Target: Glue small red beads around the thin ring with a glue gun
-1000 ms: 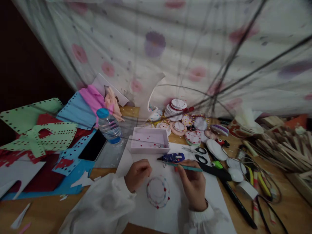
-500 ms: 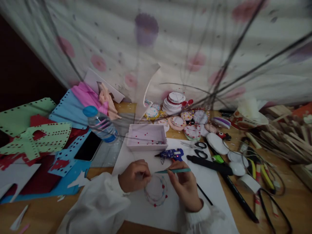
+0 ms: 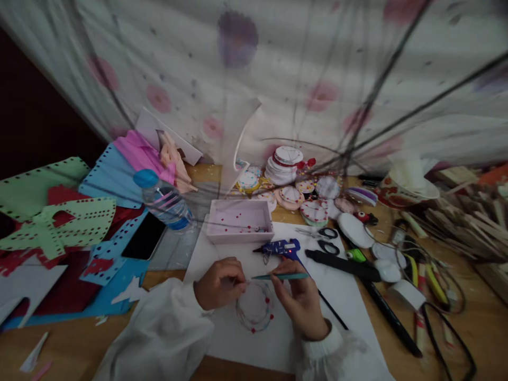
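My left hand (image 3: 222, 283) is closed in a pinch at the upper left of a thin looped ring with red beads (image 3: 254, 330), over a white sheet of paper (image 3: 222, 338). What exactly lies between those fingertips is too small to make out clearly. Held between thumb and fingers of my right hand (image 3: 299, 296) is a pair of teal tweezers (image 3: 291, 276), lying nearly level. Their tip points left, just short of my left fingertips. Behind the hands a blue glue gun (image 3: 283, 247) with a small red light lies beside a pale pink box (image 3: 240, 238) with small red bits inside.
Scissors (image 3: 328, 246), a thick black stick (image 3: 341, 265) and tangled cords lie to the right. At left are a water bottle (image 3: 164, 203), a phone (image 3: 143, 238) and coloured felt sheets (image 3: 91, 222). Decorated round pieces (image 3: 289, 197) are heaped at the back.
The view has shifted slightly. Both hands keep almost the same pose, with the tweezers' tip still close to the left fingertips.
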`<state>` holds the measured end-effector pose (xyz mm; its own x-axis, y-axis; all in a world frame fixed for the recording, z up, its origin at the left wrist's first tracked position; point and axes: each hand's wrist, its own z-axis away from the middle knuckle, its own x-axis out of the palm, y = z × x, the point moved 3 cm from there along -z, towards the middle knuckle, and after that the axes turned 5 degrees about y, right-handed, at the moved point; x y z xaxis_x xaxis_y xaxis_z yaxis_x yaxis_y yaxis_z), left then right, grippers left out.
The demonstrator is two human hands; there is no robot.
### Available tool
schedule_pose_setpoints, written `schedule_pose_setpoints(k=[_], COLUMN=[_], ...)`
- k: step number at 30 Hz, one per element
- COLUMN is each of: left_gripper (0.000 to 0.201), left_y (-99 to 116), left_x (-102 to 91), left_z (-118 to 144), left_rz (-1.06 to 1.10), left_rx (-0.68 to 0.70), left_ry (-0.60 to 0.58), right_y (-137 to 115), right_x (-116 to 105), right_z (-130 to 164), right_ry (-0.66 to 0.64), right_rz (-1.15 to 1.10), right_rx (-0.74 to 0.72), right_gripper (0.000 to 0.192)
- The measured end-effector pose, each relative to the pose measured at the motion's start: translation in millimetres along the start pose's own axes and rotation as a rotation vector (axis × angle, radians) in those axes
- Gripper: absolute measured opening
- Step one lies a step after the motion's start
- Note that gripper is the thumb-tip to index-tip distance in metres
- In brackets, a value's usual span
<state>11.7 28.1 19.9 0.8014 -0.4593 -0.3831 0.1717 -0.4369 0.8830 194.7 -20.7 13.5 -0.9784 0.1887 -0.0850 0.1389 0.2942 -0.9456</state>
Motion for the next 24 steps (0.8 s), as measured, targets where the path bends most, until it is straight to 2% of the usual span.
schedule_pose_setpoints(k=[24], left_gripper=[0.018], left_y=[-0.8], left_x=[-0.2], left_z=[-0.2], left_rz=[0.014], left_rx=[-0.029], left_ry=[0.018], right_y=[1.7], right_x=[-0.6], right_z=[-3.0], right_ry=[-0.02], right_rz=[-0.047], right_rx=[0.008], right_gripper=[0.01])
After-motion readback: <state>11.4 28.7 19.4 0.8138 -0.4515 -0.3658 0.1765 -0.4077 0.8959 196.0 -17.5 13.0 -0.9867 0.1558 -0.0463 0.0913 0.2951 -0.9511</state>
